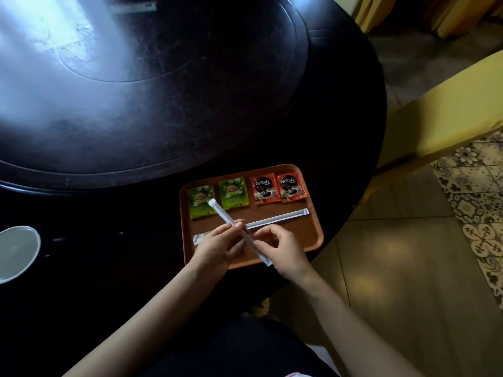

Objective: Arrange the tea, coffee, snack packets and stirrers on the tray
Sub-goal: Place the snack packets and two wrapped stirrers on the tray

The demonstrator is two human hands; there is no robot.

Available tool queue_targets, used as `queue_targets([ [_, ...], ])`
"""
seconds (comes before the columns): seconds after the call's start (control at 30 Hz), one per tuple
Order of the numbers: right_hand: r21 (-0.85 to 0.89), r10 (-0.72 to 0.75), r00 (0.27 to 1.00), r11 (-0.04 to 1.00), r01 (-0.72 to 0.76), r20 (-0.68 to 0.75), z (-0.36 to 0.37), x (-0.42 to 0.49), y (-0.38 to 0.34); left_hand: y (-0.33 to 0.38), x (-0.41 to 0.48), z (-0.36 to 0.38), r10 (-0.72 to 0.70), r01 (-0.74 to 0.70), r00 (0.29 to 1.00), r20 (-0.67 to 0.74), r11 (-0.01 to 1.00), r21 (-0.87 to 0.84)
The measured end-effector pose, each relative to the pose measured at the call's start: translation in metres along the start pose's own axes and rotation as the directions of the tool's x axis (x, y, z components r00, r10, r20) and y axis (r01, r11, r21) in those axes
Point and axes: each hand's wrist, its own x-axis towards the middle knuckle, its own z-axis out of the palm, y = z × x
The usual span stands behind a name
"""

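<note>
Stirrer step in hand: left hand [217, 244] and right hand [280, 247] both pinching one paper-wrapped stirrer [236, 229] held diagonally above the brown tray [313, 221], left fingers closed on its middle, right fingers closed nearer its lower end, which pokes out just under the right hand by the tray's near rim; upper end sticking up and away past the left fingertips, overlapping the left green tea packet [199, 202] in view, contact not clear. Second green tea packet [233, 193] just beyond the left fingertips, two red coffee packets [266, 188] [291, 186] beyond the right hand, all four in one row along the far rim, tidy. Second wrapped stirrer [277, 218] lying flat on the tray just beyond both hands, running off to the right. Pale packet [198, 238] peeking out left of the left hand on the tray, mostly hidden, likely the snack packet, cannot tell for sure. White dish [16, 251] well to the left of the left hand on the dark table [136, 118], not part of this. Judged progress: tea and coffee done, one stirrer placed, held one not yet down. Next move probably needs turning the held stirrer parallel to the laid one and setting it flat just nearer the hands, without nudging the laid stirrer or the tea packets, then letting go with both hands
</note>
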Motion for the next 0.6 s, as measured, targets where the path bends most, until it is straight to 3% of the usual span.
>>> queue_targets([
  [0.13,-0.188,-0.011,1.000,0.982,0.009,-0.007,-0.018,-0.001,0.010,0.008,0.003,-0.011,0.042,-0.037,0.998,-0.039,0.992,0.121],
  [0.2,-0.306,-0.102,0.994,0.948,0.085,-0.039,-0.024,0.000,0.011,0.005,0.002,-0.013,0.056,-0.049,0.997,-0.046,0.987,0.153],
  [0.3,-0.465,-0.258,0.966,0.852,0.240,0.026,-0.020,0.003,0.007,-0.004,0.000,-0.009,0.079,-0.068,0.995,-0.053,0.982,0.178],
  [0.37,-0.492,-0.312,0.949,0.820,0.291,0.042,-0.017,0.005,0.003,-0.007,-0.001,-0.006,0.097,-0.087,0.994,-0.049,0.981,0.176],
  [0.47,-0.375,-0.263,0.965,0.894,0.246,0.005,-0.022,0.011,-0.002,-0.007,-0.001,-0.008,0.110,-0.101,0.993,-0.048,0.982,0.161],
  [0.6,-0.390,-0.122,0.986,0.907,0.158,0.115,-0.030,0.020,0.000,-0.007,-0.004,-0.013,0.109,-0.101,0.994,-0.030,0.978,0.183],
])
